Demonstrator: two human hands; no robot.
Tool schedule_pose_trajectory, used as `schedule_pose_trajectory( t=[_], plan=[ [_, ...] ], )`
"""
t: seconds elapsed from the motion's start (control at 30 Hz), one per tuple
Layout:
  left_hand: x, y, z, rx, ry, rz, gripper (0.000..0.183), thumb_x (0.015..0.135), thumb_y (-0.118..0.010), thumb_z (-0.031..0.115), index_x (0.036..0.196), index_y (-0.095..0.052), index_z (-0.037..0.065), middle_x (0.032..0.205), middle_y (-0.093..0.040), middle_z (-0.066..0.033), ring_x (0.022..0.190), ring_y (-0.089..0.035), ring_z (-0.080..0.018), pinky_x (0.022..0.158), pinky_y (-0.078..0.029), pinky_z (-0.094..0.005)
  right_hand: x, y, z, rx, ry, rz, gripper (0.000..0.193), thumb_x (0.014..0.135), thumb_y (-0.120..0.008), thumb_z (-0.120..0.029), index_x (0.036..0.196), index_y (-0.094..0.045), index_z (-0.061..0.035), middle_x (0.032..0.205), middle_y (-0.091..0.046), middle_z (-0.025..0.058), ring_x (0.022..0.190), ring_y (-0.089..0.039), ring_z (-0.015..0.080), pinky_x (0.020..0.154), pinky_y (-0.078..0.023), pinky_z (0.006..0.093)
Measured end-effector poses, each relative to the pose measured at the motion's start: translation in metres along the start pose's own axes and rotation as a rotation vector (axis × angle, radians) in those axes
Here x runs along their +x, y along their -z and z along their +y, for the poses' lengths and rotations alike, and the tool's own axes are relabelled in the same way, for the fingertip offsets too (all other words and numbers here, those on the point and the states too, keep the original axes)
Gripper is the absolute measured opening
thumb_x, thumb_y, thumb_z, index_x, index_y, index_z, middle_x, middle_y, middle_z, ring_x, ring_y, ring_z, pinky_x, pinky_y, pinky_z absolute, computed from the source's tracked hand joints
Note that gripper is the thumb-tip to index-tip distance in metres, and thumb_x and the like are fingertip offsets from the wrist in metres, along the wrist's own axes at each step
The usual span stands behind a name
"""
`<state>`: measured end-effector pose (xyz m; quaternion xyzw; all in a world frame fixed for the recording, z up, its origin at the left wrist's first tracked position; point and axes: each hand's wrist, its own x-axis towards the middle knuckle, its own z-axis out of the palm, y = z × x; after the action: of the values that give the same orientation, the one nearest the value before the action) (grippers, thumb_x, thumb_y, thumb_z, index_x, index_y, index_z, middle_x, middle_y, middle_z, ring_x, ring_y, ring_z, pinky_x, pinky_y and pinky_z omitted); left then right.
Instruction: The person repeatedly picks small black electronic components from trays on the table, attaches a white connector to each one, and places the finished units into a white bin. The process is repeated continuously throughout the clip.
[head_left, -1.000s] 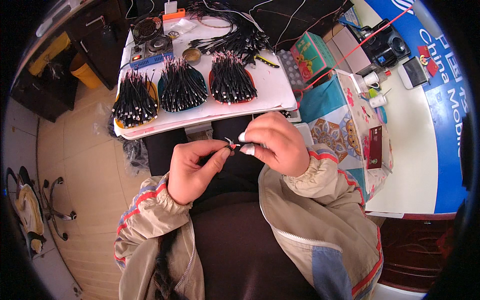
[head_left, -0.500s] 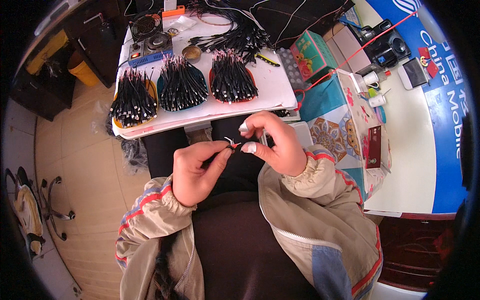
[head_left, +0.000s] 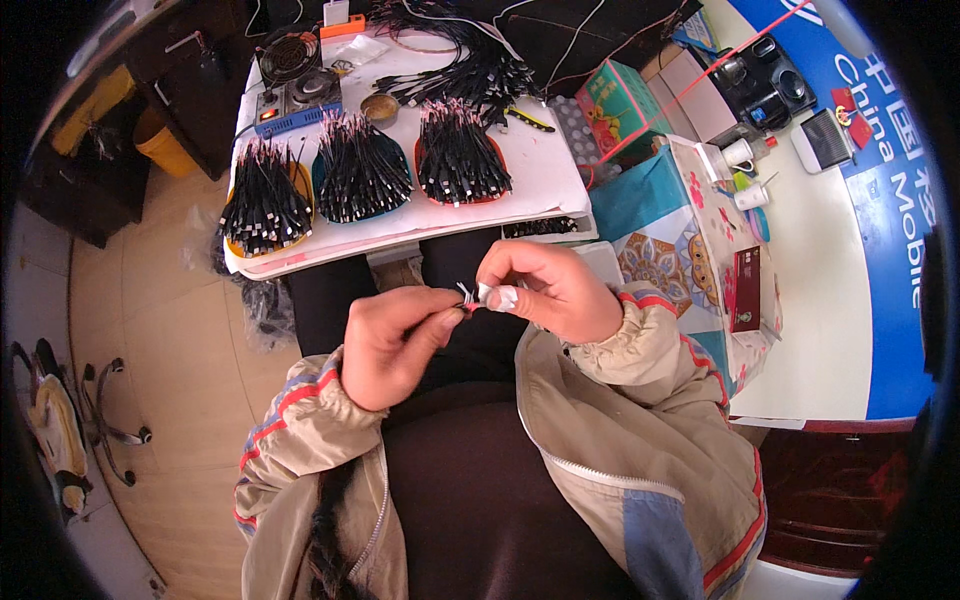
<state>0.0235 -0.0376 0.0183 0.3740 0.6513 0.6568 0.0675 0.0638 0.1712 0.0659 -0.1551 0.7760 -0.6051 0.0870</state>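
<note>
In front of my lap, my left hand (head_left: pixel 388 340) pinches a thin cable end (head_left: pixel 467 297) between thumb and forefinger. Fine white and red wires stick out of it; most of the cable is hidden by the hand. My right hand (head_left: pixel 558 290), with white wrapping on the thumb and forefinger tips, is closed in a pinch on the wires at the same spot. Beyond the hands, three bundles of short black cables with metal plugs lie in a yellow tray (head_left: pixel 304 183), a teal tray (head_left: pixel 403 196) and an orange-red tray (head_left: pixel 487 198).
The trays stand on a white table (head_left: pixel 330 232). Behind them are a blue heating device (head_left: pixel 300 115), a fan (head_left: pixel 292 58), a round dish (head_left: pixel 380 109), yellow-handled cutters (head_left: pixel 531 120) and a black cable heap (head_left: pixel 480 80). A green box (head_left: pixel 620 105) stands right; a red cord (head_left: pixel 720 65) crosses there.
My right thumb and forefinger, apart beside the wires before, have closed together and moved left onto the wire ends. My left hand keeps its pinch almost in place.
</note>
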Motion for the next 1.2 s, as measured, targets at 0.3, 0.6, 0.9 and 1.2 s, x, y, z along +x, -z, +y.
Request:
schedule_pose_trajectory(
  t=[0.3,0.6,0.9,1.2],
  plan=[
    [-0.001,0.004,-0.006,-0.670,0.263,-0.111,0.013,0.092,-0.059,0.007,0.095,-0.063,-0.005,0.080,-0.062,-0.0047,0.065,-0.050,-0.0070,0.060,-0.042,-0.0210,0.012,0.000,-0.006,-0.443,0.451,0.046,0.018,0.077,-0.070,-0.006,0.092,-0.059,-0.0044,0.092,-0.060,0.0087,0.081,-0.058,0.0254,0.070,-0.047,0.0337],
    [-0.005,-0.003,-0.004,-0.669,0.223,0.152,0.015,0.091,-0.061,0.008,0.097,-0.059,-0.005,0.073,-0.058,-0.0042,0.061,-0.046,-0.0069,0.058,-0.039,-0.0200,0.003,0.005,0.004,-0.606,0.490,0.204,0.016,0.076,-0.066,0.000,0.089,-0.058,-0.0028,0.086,-0.058,0.0094,0.078,-0.056,0.0275,0.070,-0.046,0.0366],
    [-0.001,-0.008,-0.013,-1.044,0.320,0.077,0.015,0.088,-0.063,0.010,0.095,-0.061,-0.004,0.073,-0.057,-0.0041,0.056,-0.044,-0.0081,0.053,-0.035,-0.0222,-0.001,0.006,0.006,-0.462,0.425,0.216,0.034,0.074,-0.072,-0.006,0.107,-0.063,-0.0051,0.104,-0.061,0.0104,0.095,-0.061,0.0285,0.083,-0.049,0.0358],
    [0.003,-0.004,-0.009,-0.870,0.281,0.016,0.014,0.089,-0.063,0.009,0.093,-0.062,-0.004,0.072,-0.060,-0.0046,0.057,-0.048,-0.0094,0.054,-0.038,-0.0222,0.010,-0.003,0.005,-0.196,0.317,0.065,0.012,0.082,-0.066,-0.007,0.092,-0.060,-0.0028,0.086,-0.061,0.0063,0.077,-0.059,0.0196,0.068,-0.047,0.0302]
  ],
)
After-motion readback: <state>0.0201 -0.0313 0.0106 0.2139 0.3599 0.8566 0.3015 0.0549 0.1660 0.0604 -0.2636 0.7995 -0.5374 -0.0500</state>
